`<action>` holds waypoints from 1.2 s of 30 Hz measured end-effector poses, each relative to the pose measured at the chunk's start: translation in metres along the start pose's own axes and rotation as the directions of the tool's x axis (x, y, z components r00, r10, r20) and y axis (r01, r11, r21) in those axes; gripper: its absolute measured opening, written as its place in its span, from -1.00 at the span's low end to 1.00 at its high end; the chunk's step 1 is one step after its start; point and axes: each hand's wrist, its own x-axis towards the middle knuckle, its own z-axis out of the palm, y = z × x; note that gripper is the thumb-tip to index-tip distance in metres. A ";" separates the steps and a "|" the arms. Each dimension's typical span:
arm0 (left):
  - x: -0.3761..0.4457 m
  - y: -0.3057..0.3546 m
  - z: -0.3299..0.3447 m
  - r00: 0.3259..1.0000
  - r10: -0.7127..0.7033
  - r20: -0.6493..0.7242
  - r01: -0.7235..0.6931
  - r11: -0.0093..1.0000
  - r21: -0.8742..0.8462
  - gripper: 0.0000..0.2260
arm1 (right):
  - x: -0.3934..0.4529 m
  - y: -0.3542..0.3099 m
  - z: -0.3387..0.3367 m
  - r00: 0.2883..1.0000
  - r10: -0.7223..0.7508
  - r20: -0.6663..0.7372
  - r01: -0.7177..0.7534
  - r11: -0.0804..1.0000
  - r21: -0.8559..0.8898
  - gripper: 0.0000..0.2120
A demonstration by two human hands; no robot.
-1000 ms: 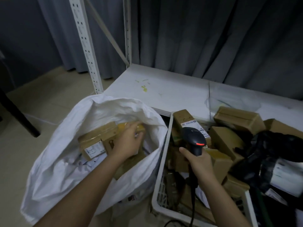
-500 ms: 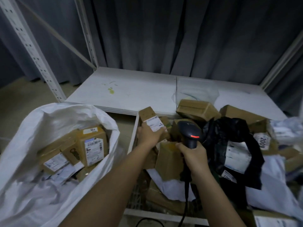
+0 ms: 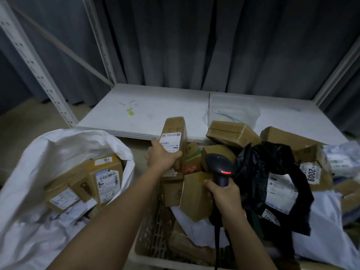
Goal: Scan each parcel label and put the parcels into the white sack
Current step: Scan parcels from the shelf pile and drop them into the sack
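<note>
My left hand (image 3: 161, 155) grips a long brown parcel (image 3: 174, 133) lifted above the crate, its white label facing me. A black barcode scanner (image 3: 219, 168) with a red light is held by its handle in my right hand (image 3: 224, 193), just right of that parcel. The white sack (image 3: 44, 152) stands open at the left with several labelled brown boxes (image 3: 105, 176) inside. More brown parcels (image 3: 231, 131) and a black plastic parcel (image 3: 272, 172) with white labels fill the crate.
The white plastic crate (image 3: 152, 238) sits in front of me, with white mailer bags (image 3: 327, 228) at its right. Behind it is a low white shelf board (image 3: 148, 110) holding a clear plastic tub (image 3: 233, 108). Metal rack uprights (image 3: 35, 65) and grey curtains stand behind.
My left hand left the sack, reached into the crate, took hold of the long brown parcel and raised it. The view swung right. The scanner hand stayed about where it was.
</note>
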 end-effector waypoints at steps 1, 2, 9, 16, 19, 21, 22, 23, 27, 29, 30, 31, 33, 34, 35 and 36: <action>-0.007 0.002 -0.013 0.997 0.079 -0.005 -0.079 0.997 -0.001 -0.02 | -0.005 -0.003 0.000 1.000 -0.007 0.013 0.006 1.000 0.012 -0.80; -0.015 0.004 -0.025 0.988 0.157 -0.001 -0.157 0.987 0.015 0.01 | -0.010 -0.007 0.001 1.000 -0.014 0.023 0.013 0.999 0.031 -0.81; -0.089 0.012 -0.107 0.881 0.451 0.141 -0.472 0.859 0.201 0.01 | -0.067 -0.062 0.000 0.967 -0.249 0.060 0.243 0.966 0.088 -0.81; -0.167 0.013 -0.176 0.769 0.506 0.390 -0.637 0.658 0.402 0.04 | -0.133 -0.108 0.005 0.865 -0.461 0.196 0.472 0.881 -0.012 -0.71; -0.195 0.010 -0.199 0.706 0.539 0.459 -0.708 0.545 0.450 0.04 | -0.148 -0.114 0.010 0.857 -0.446 0.260 0.477 0.876 -0.067 -0.68; -0.209 0.007 -0.209 0.682 0.556 0.475 -0.731 0.523 0.438 0.03 | -0.156 -0.111 0.012 0.858 -0.382 0.344 0.439 0.892 -0.105 -0.72; -0.216 0.005 -0.212 0.671 0.568 0.476 -0.741 0.522 0.422 0.03 | -0.160 -0.106 0.013 0.862 -0.337 0.380 0.404 0.907 -0.114 -0.75; -0.222 0.004 -0.215 0.661 0.582 0.473 -0.750 0.521 0.407 0.02 | -0.163 -0.100 0.013 0.867 -0.295 0.402 0.372 0.920 -0.127 -0.77; -0.240 -0.006 -0.215 0.623 0.629 0.465 -0.782 0.507 0.361 0.00 | -0.172 -0.072 0.011 0.877 -0.197 0.438 0.294 0.941 -0.167 -0.73; -0.241 -0.009 -0.211 0.613 0.650 0.448 -0.789 0.535 0.303 -0.02 | -0.175 -0.059 0.008 0.873 -0.172 0.457 0.281 0.942 -0.182 -0.78; -0.239 -0.010 -0.208 0.609 0.660 0.440 -0.792 0.539 0.287 -0.02 | -0.176 -0.053 0.007 0.866 -0.155 0.476 0.269 0.946 -0.181 -0.82; -0.238 -0.012 -0.204 0.608 0.664 0.436 -0.793 0.539 0.285 -0.02 | -0.176 -0.045 0.005 0.857 -0.133 0.498 0.254 0.949 -0.184 -0.84; -0.231 -0.013 -0.194 0.600 0.662 0.450 -0.800 0.505 0.323 -0.02 | -0.174 -0.028 0.006 0.853 -0.107 0.510 0.225 0.959 -0.174 -0.83; -0.229 -0.014 -0.188 0.594 0.657 0.465 -0.804 0.489 0.338 -0.02 | -0.173 -0.020 0.007 0.864 -0.111 0.490 0.210 0.966 -0.152 -0.81; -0.225 -0.015 -0.181 0.594 0.654 0.469 -0.804 0.491 0.334 -0.01 | -0.171 -0.013 0.008 0.881 -0.126 0.457 0.200 0.973 -0.118 -0.77; -0.222 -0.015 -0.175 0.598 0.653 0.464 -0.800 0.513 0.311 -0.01 | -0.167 -0.008 0.009 0.900 -0.144 0.412 0.185 0.981 -0.061 -0.75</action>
